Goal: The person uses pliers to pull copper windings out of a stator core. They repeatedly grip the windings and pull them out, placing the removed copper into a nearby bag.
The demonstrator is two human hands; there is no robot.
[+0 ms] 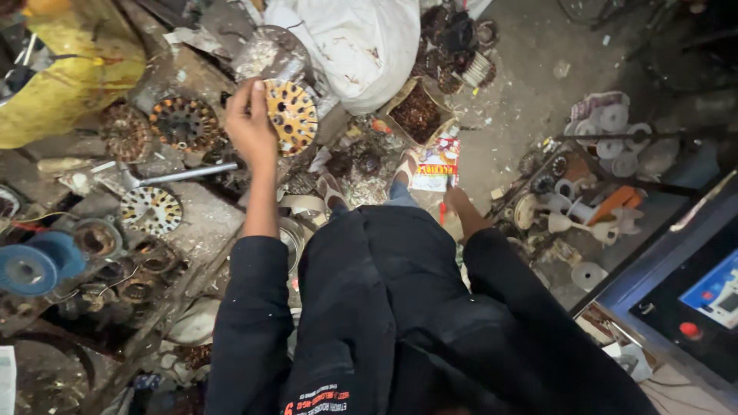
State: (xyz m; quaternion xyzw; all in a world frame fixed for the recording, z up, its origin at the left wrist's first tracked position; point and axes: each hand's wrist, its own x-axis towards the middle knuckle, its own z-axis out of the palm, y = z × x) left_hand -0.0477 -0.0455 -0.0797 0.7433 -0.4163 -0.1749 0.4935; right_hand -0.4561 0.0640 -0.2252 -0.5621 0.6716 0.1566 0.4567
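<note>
My left hand (250, 121) is raised over the cluttered bench and grips the edge of a round yellowish motor stator disc (292, 115) with dark slots. The disc is held tilted, above other stators lying on the bench. My right arm in a black sleeve reaches down to the floor. My right hand (455, 200) is low beside my sandalled foot (406, 165) and next to a red and white printed packet (437, 165). Its fingers are mostly hidden, so what it holds is unclear.
On the bench (204, 219) at left lie several wound stators, one of them white (151, 210), plus a metal rod (181, 175) and a blue spool (32, 265). A white sack (357, 46), a yellow sack (73, 81) and a box of copper windings (419, 114) stand behind. White plastic parts (607, 131) and a machine panel (696, 307) are at right.
</note>
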